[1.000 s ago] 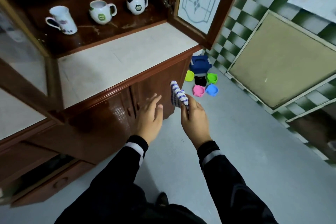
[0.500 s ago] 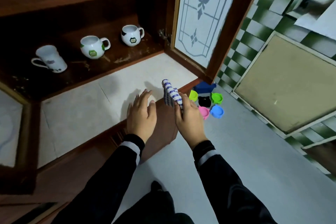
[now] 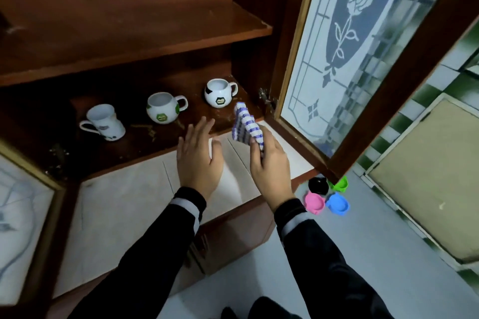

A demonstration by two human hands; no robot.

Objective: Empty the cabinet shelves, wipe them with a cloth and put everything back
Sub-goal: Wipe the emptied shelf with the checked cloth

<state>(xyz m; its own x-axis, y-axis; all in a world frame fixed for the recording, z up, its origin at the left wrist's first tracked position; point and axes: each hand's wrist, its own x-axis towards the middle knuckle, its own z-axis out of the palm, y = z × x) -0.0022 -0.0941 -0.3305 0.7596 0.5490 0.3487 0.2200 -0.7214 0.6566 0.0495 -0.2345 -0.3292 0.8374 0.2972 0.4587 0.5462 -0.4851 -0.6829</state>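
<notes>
My right hand (image 3: 269, 163) holds a folded blue-and-white striped cloth (image 3: 246, 125) upright, just in front of the lower shelf (image 3: 145, 134) of the wooden cabinet. My left hand (image 3: 198, 158) hovers beside it, fingers spread and holding nothing, above the white counter (image 3: 121, 204). Three white mugs stand on the lower shelf: a tall one (image 3: 103, 122) at left, a round one with a green label (image 3: 164, 107) in the middle, and a black-patched round one (image 3: 220, 92) at right. The upper shelf (image 3: 134, 31) holds nothing that I can see.
The right glass door with an etched rose (image 3: 347, 41) stands open close to my right hand. The left glass door (image 3: 20, 212) is open at lower left. Pink (image 3: 314, 202), blue (image 3: 337, 203), black (image 3: 318, 184) and green (image 3: 340, 184) plastic bowls lie on the grey floor.
Both hands rose from the level of the lower cupboard doors to the counter and shelf front. The view tilted up, bringing the upper shelf into sight. The cloth stayed in my right hand.
</notes>
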